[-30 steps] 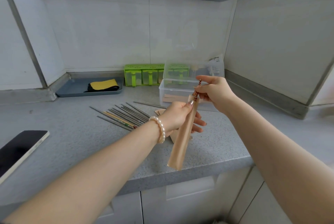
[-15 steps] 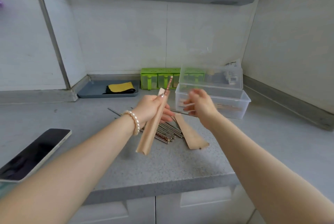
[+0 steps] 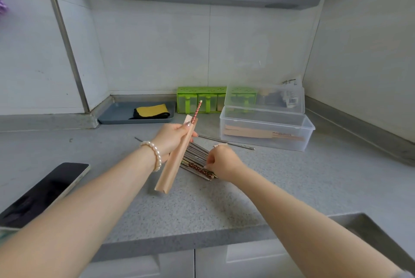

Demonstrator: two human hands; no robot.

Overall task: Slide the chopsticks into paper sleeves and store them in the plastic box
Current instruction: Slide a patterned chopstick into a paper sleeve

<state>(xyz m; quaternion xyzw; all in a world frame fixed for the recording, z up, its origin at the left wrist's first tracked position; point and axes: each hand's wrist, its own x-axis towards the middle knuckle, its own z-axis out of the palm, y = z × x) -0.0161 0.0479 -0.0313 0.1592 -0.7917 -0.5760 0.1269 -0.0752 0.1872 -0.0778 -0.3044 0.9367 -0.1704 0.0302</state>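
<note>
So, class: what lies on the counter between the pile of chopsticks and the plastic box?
In the head view, one loose chopstick lies between the pile of chopsticks and the plastic box; otherwise bare counter.

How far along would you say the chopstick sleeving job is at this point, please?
Done: a few sleeved sets lie in the plastic box. In hand: the left hand holds a paper sleeve with one chopstick sticking out; the right hand reaches into the loose chopsticks. Left: that pile.
</note>
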